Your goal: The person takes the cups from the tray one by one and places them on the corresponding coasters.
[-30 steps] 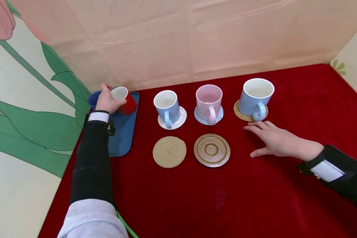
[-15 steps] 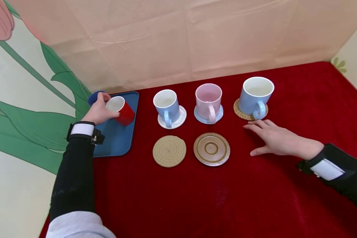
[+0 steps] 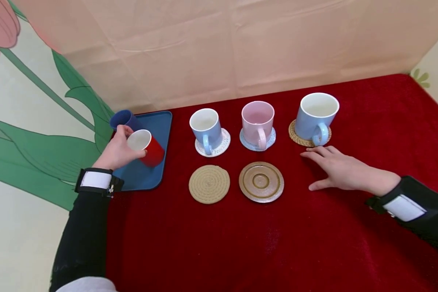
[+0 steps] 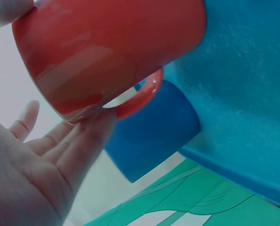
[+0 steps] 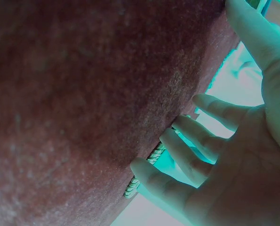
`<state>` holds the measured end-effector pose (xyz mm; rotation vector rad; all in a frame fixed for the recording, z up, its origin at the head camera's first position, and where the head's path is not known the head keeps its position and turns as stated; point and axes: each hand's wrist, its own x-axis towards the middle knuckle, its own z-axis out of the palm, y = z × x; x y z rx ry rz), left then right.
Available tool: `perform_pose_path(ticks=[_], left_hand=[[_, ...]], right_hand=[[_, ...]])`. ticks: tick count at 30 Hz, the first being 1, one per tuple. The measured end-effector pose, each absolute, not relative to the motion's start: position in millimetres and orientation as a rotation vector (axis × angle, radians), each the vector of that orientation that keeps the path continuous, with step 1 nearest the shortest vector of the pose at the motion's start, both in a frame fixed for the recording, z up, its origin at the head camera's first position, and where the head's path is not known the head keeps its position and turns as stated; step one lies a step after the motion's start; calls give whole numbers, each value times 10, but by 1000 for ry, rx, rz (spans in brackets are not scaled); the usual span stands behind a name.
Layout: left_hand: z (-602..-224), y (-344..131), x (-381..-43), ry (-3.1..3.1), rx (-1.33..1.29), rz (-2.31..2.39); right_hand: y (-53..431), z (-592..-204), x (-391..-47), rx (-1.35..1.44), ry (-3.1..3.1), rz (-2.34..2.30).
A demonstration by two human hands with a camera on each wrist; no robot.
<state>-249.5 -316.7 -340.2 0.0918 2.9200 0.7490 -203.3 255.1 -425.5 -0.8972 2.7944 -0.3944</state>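
Observation:
My left hand [image 3: 117, 152] grips a red mug [image 3: 154, 152], white inside, with the thumb and fingers across its rim. In the left wrist view, the fingers reach by the mug's red handle [image 4: 147, 96]. The mug is over the blue tray [image 3: 140, 178]; I cannot tell whether its base touches it. Behind it on the tray stands a dark blue mug [image 3: 127, 119]. My right hand [image 3: 344, 172] rests on the red cloth, fingers spread, fingertips close to a woven coaster [image 3: 295, 138] bearing a large light-blue mug [image 3: 311, 121].
A smaller light-blue mug [image 3: 209, 134] stands on a white patterned coaster [image 3: 224, 142]. Right of it, a pink mug [image 3: 253, 125] sits on a pale blue coaster [image 3: 245, 142]. In front lie a round woven coaster [image 3: 209, 184] and a brown wooden coaster [image 3: 261, 182].
My left hand has drawn the red mug toward me across the tray, away from the dark blue mug, which now shows more. The right hand stays in place.

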Motion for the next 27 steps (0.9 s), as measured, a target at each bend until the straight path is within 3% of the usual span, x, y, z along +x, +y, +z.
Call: perform_pose_path(ticks=[8, 15, 23, 27], left_hand=[[-3448, -3044, -2382, 3132, 36, 480], [-3567, -2968, -2360, 3300, -191, 414], [-3677, -3397, -2406, 3090, -162, 1118], [-3725, -3524, -2407, 2872, -172, 1234]], right_hand=[[2562, -4261, -2039, -887, 2782, -392], [2558, -4277, -2038, -898, 2786, -393], [2544, -4259, -2045, -884, 2783, -390], [2555, -4256, -2045, -877, 2779, -380]])
